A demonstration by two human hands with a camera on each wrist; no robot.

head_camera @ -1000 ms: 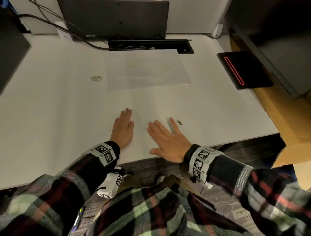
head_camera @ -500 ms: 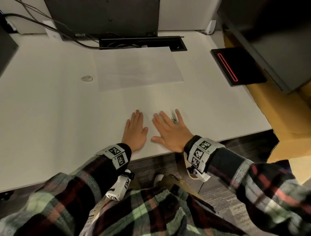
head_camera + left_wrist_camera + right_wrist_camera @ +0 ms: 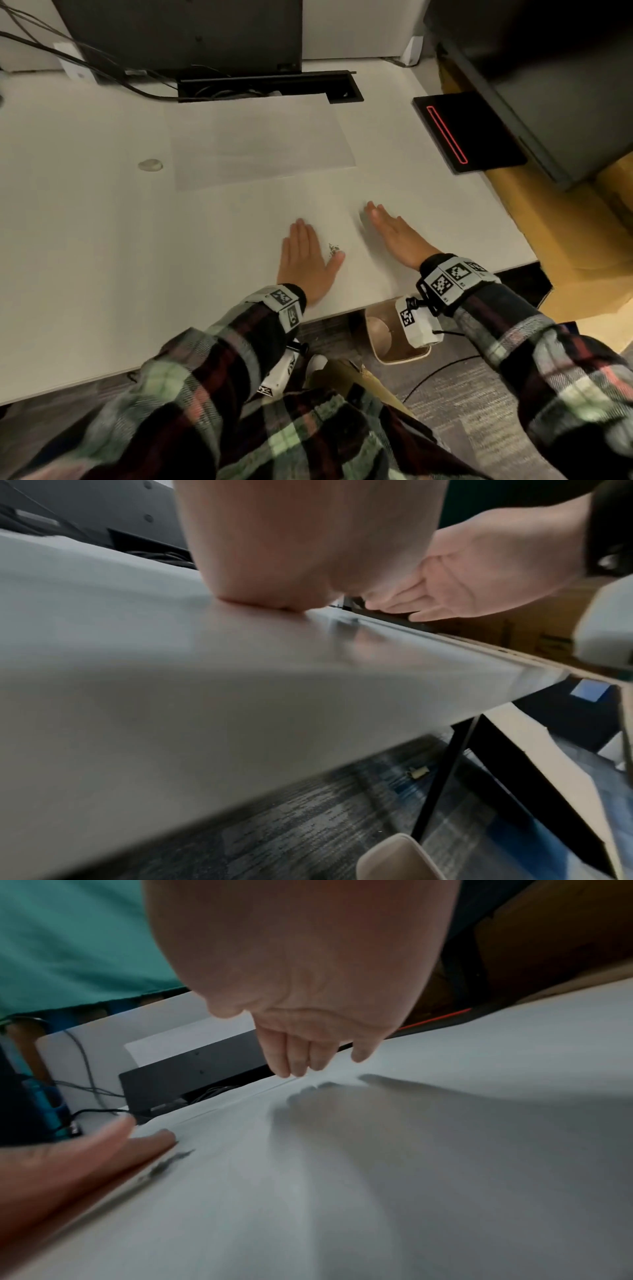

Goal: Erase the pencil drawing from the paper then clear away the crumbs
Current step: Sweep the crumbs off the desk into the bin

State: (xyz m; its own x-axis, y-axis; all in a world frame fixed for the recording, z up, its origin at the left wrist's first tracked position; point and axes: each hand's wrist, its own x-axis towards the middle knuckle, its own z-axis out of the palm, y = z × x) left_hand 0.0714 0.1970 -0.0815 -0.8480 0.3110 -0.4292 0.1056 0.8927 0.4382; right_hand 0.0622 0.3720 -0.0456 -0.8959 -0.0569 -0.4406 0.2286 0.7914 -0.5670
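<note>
A small pile of dark eraser crumbs point(image 3: 333, 248) lies on the white desk point(image 3: 102, 257), right against the thumb of my left hand point(image 3: 301, 246). That hand lies flat, palm down, fingers straight, near the front edge. My right hand point(image 3: 383, 222) hovers just over the desk to the right of the crumbs, fingers straight and together, holding nothing. The right wrist view shows its fingers point(image 3: 298, 1056) above their shadow, with the crumbs point(image 3: 171, 1161) beside the left thumb. The sheet of paper point(image 3: 260, 144) lies further back and looks blank. An oval eraser point(image 3: 150, 165) sits left of it.
A beige waste bin point(image 3: 387, 339) stands on the carpet below the desk's front edge, under my right wrist. A black device with a red line point(image 3: 455, 133) sits at the right rear. A monitor base, cable slot point(image 3: 267, 87) and cables run along the back.
The right hand swept the crumbs leftward to the left thumb, then drew away to the right and lifted off the desk. The left hand shifted right and stayed flat.
</note>
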